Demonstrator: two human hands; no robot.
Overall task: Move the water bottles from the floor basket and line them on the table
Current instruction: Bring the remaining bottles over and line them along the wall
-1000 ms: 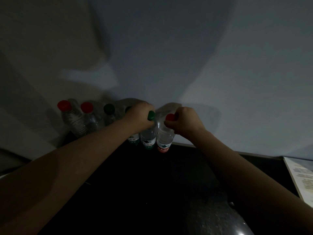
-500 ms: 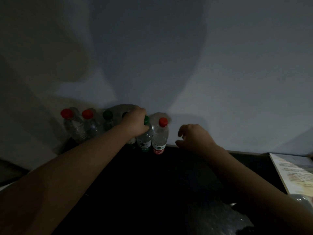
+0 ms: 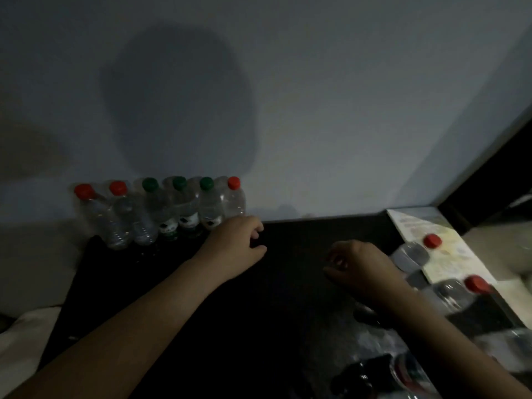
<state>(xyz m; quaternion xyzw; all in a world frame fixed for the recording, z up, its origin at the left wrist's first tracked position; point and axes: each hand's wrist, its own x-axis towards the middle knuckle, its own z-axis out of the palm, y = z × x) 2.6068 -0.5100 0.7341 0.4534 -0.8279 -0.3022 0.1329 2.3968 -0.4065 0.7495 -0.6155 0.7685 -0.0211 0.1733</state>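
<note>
Your left hand (image 3: 236,246) hovers with fingers loosely curled, holding nothing, just beside the row of six bottles (image 3: 184,208) standing on the dark table (image 3: 290,249) against the wall (image 3: 331,110). Your right hand (image 3: 359,266) is equally slack and empty, with two blurred red-capped bottles (image 3: 411,254) at its right.

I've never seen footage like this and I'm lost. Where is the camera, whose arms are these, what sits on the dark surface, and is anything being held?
There is no machine here. A person wears one wide-angle camera on the head, looking forward and down, so the bare arms are their own. The left hand and right hand are over a dark table, fingers loosely curled, holding nothing. A row of six water bottles stands against the wall, with caps red, red, green, green, green, red. At the right are two more red-capped bottles and a printed sheet. It is too dark to tell what those two sit in.
</note>
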